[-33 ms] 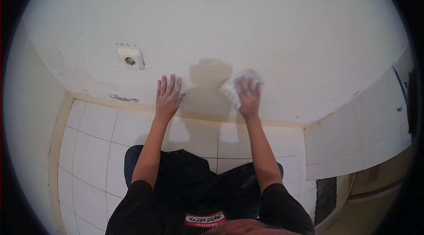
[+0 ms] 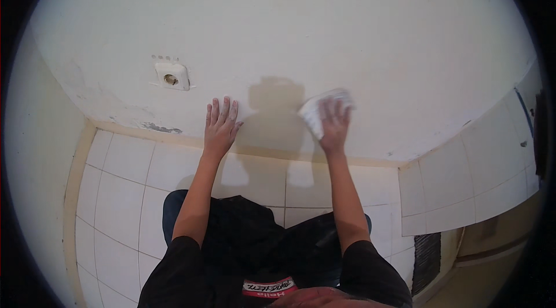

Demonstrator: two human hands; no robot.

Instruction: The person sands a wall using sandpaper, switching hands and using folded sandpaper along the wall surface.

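My left hand [image 2: 219, 125] lies flat on the pale wall [image 2: 370, 35], fingers stretched upward and holding nothing; its fingertips look dusted with white. To the right, my right hand [image 2: 334, 122] presses a folded white cloth [image 2: 313, 112] against the same wall. Its fingers spread over the cloth and are slightly blurred by motion. The cloth sticks out beyond the hand at its left and upper edges, and the palm hides the rest.
A white wall socket [image 2: 171, 78] sits above and left of my left hand. Peeling paint [image 2: 162, 128] shows low on the wall. Beneath runs a cream skirting strip [image 2: 127, 130] along the white tiled floor [image 2: 121, 160]. A tiled ledge [image 2: 440, 186] stands at the right.
My right hand has shifted a little to the right along the wall, carrying the cloth with it. The left hand stays where it was.
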